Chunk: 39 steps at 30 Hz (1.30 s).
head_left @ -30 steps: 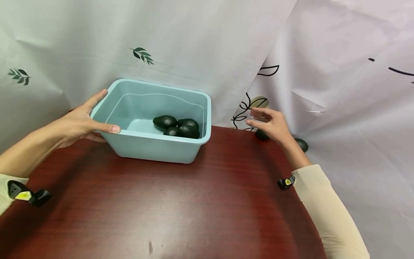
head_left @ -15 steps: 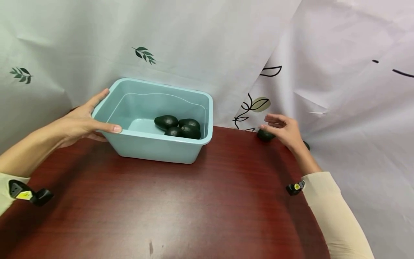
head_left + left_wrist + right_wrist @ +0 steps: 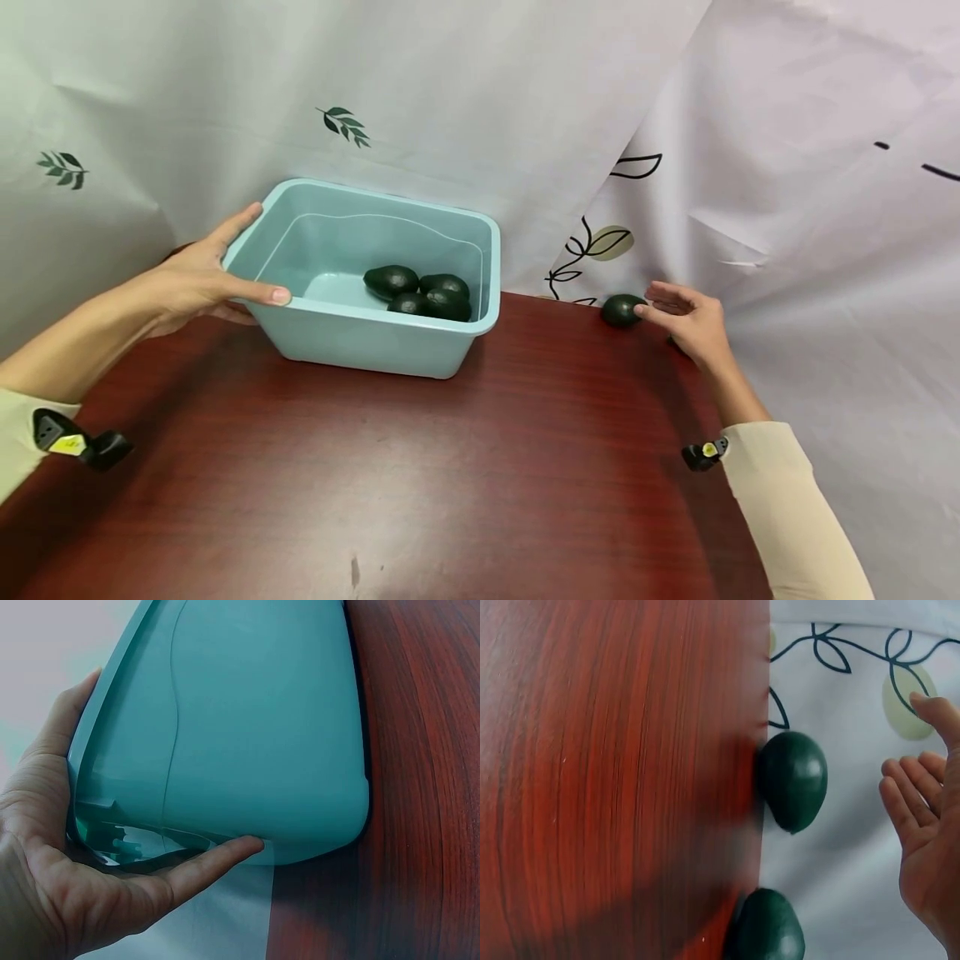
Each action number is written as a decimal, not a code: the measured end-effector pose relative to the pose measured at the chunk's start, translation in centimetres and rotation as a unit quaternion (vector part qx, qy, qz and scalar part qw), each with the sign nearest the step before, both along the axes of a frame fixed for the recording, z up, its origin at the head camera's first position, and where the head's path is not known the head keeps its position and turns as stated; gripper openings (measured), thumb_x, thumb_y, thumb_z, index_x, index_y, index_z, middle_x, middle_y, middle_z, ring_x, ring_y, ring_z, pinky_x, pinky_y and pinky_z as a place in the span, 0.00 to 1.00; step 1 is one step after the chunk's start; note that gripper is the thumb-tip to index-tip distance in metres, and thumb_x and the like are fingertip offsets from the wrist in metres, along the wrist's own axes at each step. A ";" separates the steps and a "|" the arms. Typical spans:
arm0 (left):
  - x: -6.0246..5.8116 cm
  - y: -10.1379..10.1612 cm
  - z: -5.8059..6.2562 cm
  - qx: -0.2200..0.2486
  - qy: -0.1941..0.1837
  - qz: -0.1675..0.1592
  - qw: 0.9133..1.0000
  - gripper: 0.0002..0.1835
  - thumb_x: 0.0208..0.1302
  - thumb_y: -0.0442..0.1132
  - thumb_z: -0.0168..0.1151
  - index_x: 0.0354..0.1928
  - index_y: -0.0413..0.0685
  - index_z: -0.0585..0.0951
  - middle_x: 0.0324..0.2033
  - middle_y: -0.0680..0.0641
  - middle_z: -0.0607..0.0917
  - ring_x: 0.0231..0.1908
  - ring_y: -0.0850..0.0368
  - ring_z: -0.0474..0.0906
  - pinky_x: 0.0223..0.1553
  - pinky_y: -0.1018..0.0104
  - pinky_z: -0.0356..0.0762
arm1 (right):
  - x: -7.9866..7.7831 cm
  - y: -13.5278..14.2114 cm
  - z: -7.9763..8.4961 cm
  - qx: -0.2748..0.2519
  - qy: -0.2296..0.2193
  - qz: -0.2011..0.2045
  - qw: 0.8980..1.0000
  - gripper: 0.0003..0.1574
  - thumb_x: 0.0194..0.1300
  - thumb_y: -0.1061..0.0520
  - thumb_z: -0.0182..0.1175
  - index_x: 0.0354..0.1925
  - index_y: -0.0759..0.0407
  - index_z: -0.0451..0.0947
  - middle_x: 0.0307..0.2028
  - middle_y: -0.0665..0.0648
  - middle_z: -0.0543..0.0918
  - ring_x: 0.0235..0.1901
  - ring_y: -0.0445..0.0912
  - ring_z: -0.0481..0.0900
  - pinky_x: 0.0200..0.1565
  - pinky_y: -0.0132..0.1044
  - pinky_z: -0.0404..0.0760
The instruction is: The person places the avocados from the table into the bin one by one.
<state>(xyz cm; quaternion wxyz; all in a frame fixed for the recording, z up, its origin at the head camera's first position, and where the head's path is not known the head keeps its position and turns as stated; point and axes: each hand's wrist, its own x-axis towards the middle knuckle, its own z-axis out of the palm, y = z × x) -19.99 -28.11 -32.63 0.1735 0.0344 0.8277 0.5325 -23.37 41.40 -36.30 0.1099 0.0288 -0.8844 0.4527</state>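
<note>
My left hand [image 3: 191, 279] grips the left end of a light blue plastic bin [image 3: 367, 346], thumb along the front rim and forefinger at the back. The left wrist view shows the same hand around that end of the bin [image 3: 262, 727]. Several dark green avocados [image 3: 392, 283] lie together in the bin's right half. My right hand [image 3: 690, 321] hovers above two more avocados, fingers extended and palm bare. The head view shows one avocado [image 3: 621, 310] beside the thumb; the hand mostly hides the other. Both avocados [image 3: 793, 781] appear apart from the hand in the right wrist view.
Dark red wood-grain tabletop [image 3: 420, 475] lies under everything. A white cloth [image 3: 450, 100] with leaf prints hangs behind the bin and along the right side. The two loose avocados sit at the table's far right edge, against the cloth.
My right hand has moved right and down, uncovering the left loose avocado and now covering most of the other. The left hand keeps its hold on the bin; the view has shifted slightly.
</note>
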 end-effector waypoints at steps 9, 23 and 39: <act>-0.2 0.1 0.1 0.005 0.000 -0.004 1.000 0.73 0.73 0.44 0.79 0.89 0.85 0.25 0.87 0.32 0.45 0.75 0.29 0.62 0.55 0.36 0.93 | 0.9 2.1 -0.2 -0.006 0.011 -0.020 1.000 0.38 0.68 0.57 0.83 0.70 0.70 0.84 0.46 0.28 0.91 0.48 0.25 0.89 0.53 0.15 0.83; -0.1 0.1 0.0 0.003 0.004 -0.001 1.000 0.73 0.73 0.45 0.79 0.90 0.83 0.25 0.87 0.31 0.47 0.75 0.28 0.65 0.57 0.33 0.92 | 2.2 5.2 -0.4 0.022 -0.004 -0.062 0.998 0.39 0.71 0.57 0.80 0.73 0.71 0.80 0.45 0.23 0.86 0.47 0.19 0.85 0.50 0.12 0.80; 0.0 0.2 0.2 0.004 0.003 0.001 1.000 0.73 0.72 0.44 0.79 0.90 0.84 0.26 0.87 0.31 0.47 0.75 0.29 0.64 0.56 0.35 0.92 | 2.9 7.6 -1.3 0.109 -0.035 -0.134 0.984 0.43 0.72 0.46 0.80 0.75 0.65 0.81 0.69 0.64 0.88 0.65 0.47 0.90 0.48 0.09 0.75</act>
